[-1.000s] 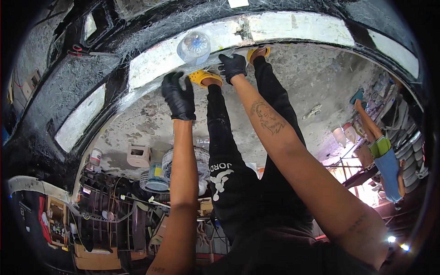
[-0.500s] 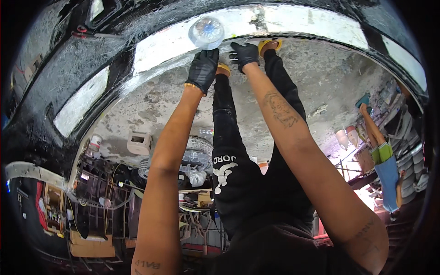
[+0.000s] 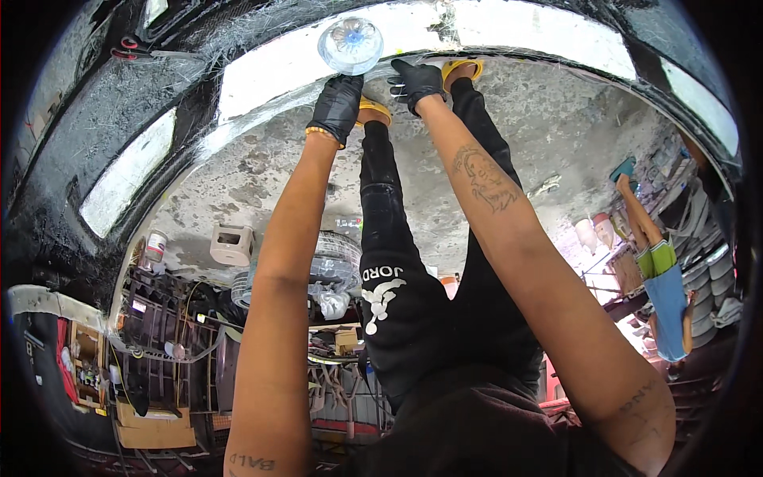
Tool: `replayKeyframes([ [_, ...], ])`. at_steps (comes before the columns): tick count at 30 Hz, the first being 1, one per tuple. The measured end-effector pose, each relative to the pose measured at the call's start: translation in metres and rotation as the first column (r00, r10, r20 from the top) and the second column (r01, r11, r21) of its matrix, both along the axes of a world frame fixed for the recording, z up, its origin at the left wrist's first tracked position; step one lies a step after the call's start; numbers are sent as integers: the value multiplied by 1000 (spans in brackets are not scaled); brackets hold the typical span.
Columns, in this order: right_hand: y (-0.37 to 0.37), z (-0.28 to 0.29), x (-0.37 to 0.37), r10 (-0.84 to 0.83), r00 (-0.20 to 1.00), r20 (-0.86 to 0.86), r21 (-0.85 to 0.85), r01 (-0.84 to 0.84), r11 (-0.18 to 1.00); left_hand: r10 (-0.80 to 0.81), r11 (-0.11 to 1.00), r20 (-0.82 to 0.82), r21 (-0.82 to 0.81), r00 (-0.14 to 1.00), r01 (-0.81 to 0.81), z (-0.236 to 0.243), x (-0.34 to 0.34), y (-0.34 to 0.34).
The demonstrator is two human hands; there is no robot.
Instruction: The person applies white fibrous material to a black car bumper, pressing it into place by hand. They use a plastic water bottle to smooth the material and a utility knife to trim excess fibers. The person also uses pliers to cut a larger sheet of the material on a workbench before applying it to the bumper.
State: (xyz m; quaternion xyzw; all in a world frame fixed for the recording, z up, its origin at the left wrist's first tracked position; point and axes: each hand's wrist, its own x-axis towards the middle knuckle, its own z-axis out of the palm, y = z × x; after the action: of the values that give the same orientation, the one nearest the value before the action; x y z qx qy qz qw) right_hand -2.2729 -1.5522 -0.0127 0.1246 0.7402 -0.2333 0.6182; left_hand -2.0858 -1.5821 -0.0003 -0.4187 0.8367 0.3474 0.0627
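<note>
Two gloved hands at a panel's edge, one clear container between reach and rest

I count two black-gloved hands at the rim of one black, fibre-streaked surface point(image 3: 171, 87). At least five white panels point(image 3: 548, 32) show on it, some cut off at the edge of view. On the broad one nearest the left hand point(image 3: 337, 103) stands one clear, round plastic container point(image 3: 350, 45), close to the panel's near edge.

The left hand points up at the container, its fingers drawn together, the tips right at the container's near side. I cannot tell whether that grip has hold of anything. The right hand point(image 3: 417, 85) is a little to the right, apart from the container, its fingers partly curled and one stretched leftward along the rim; whether its grip holds something, I cannot tell either.

Off to the left on the black surface lies one pair of red-handled scissors point(image 3: 132, 50).

Below the rim, two yellow clogs point(image 3: 373, 107) stand on the stained concrete floor point(image 3: 246, 175). Farther back are one beige stool point(image 3: 231, 245) and two pale tapered containers point(image 3: 586, 234). At the right, one other person point(image 3: 666, 306) stands in a blue top and green shorts.
</note>
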Motion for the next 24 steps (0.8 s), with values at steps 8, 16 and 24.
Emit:
replayKeyframes([
  [8,2,3,1,-26,998,-64,-43,24,999,56,997,-31,62,998,-54,9,-6,-5],
  [16,15,52,-27,-164,983,84,49,161,986,58,996,-124,-65,991,-66,33,-27,-5],
  [24,54,56,-9,16,961,275,-207,43,977,86,996,5,25,996,-86,33,-60,-6],
])
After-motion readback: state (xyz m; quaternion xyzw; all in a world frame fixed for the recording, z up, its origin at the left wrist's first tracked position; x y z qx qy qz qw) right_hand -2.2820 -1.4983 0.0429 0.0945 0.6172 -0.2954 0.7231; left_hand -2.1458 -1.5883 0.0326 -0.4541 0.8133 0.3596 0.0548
